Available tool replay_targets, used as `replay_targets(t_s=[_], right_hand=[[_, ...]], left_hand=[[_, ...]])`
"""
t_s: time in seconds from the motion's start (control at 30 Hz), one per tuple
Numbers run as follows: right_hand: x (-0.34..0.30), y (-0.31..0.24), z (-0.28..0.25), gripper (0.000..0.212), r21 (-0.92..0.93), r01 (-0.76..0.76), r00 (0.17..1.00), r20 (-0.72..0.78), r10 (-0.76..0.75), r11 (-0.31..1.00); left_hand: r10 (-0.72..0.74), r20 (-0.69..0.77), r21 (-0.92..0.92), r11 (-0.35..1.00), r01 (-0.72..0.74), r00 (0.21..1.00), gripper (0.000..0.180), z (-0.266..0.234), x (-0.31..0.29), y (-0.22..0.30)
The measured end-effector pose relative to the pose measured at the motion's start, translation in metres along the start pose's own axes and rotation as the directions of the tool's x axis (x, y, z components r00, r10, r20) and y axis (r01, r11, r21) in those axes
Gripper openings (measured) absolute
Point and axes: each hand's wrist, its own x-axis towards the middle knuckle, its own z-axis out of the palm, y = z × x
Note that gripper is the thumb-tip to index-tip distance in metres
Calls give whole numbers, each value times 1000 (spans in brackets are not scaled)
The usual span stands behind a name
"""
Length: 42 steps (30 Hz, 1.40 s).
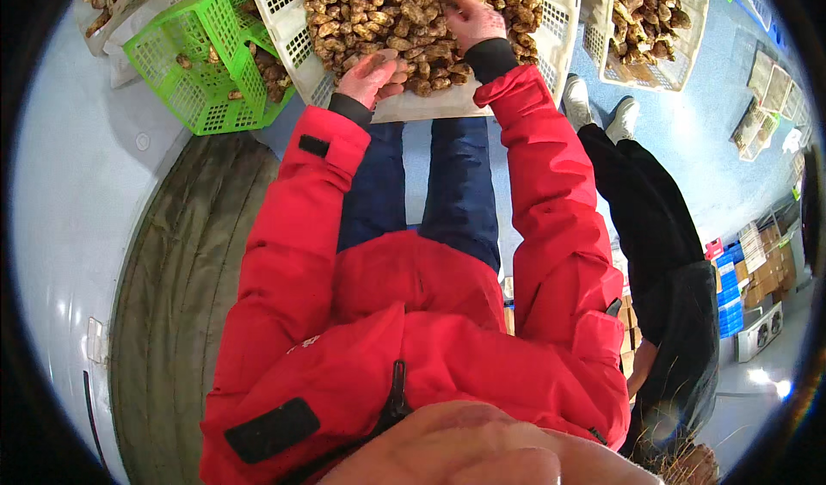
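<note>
A white plastic crate point(430, 107) in front of me holds a thick heap of small brown, lumpy mushrooms point(387, 12). Over the crate's near part, my left hand point(372, 76) has its fingers curled in; whatever is between them is too small to make out. My right hand point(475, 25) reaches farther into the heap, toward its right side. Its fingers are bent down among the mushrooms, and the fingertips blend with the brown pieces, so what they grip is unclear.
Green crates point(202, 64) with a few mushrooms stand at the left. Another white crate point(645, 76) of larger mushrooms is at the right. A person in dark clothes point(658, 210) stands beside me on the right. A quilted dark green cover point(189, 270) hangs at the left.
</note>
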Motion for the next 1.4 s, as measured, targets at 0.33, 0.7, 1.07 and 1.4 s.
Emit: replay_targets(t_s=[0.33, 0.7, 1.07, 1.4], right_hand=[[66, 38, -13, 23, -564, -221, 972, -55, 230, 796], [-71, -52, 4, 34, 507, -85, 964, 259, -57, 858], [-23, 20, 6, 28, -491, 303, 949, 79, -305, 817], [30, -56, 40, 24, -437, 358, 878, -141, -456, 825]], left_hand=[[-42, 29, -28, 999, 43, 999, 35, 6, -7, -8], [91, 17, -18, 996, -91, 996, 40, 20, 3, -6], [174, -61, -130, 975, -181, 983, 27, -28, -41, 29], [425, -251, -475, 729, -493, 870, 39, -201, -89, 78]])
